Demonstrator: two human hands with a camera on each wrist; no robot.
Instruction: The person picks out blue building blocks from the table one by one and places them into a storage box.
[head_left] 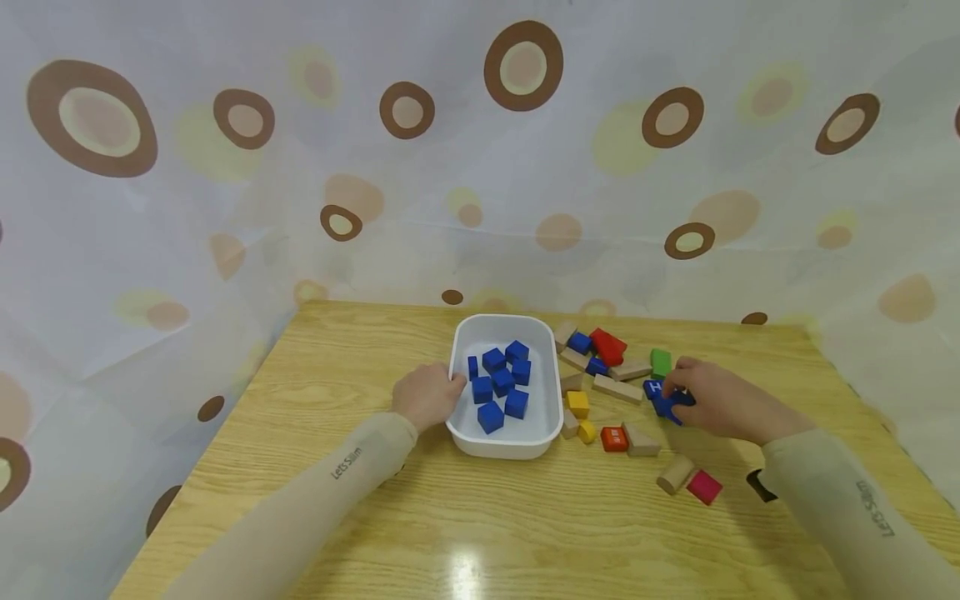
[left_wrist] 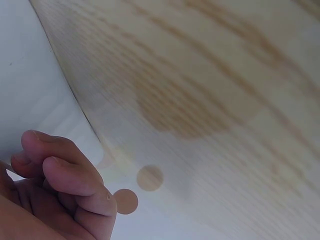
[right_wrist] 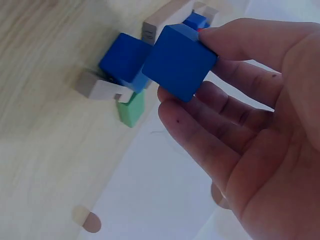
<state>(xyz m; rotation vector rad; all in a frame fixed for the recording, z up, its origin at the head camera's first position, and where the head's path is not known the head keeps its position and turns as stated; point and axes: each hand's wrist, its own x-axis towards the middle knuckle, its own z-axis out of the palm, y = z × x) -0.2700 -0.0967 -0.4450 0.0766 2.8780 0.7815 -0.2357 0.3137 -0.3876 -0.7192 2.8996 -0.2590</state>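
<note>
A white plastic bin [head_left: 507, 450] holds several blue blocks [head_left: 491, 417]. My left hand [head_left: 427, 395] grips the bin's left rim, the thumb over the edge; in the left wrist view its curled fingers [left_wrist: 75, 177] lie by the outer wall. Over the loose blocks on the right, my right hand [head_left: 712, 400] pinches a blue cube [right_wrist: 180, 62] between thumb and fingertips. Just beyond it in the right wrist view are another blue block [right_wrist: 125, 60] and a green block [right_wrist: 131, 110].
Plain wooden blocks [head_left: 618, 389], a red block [head_left: 607, 346], a yellow block [head_left: 577, 404] and a small red block with markings [head_left: 614, 439] lie right of the bin. Nearer me are a wooden cylinder [head_left: 676, 474] and a crimson block [head_left: 705, 487]. A patterned sheet [head_left: 420, 175] hangs behind the table.
</note>
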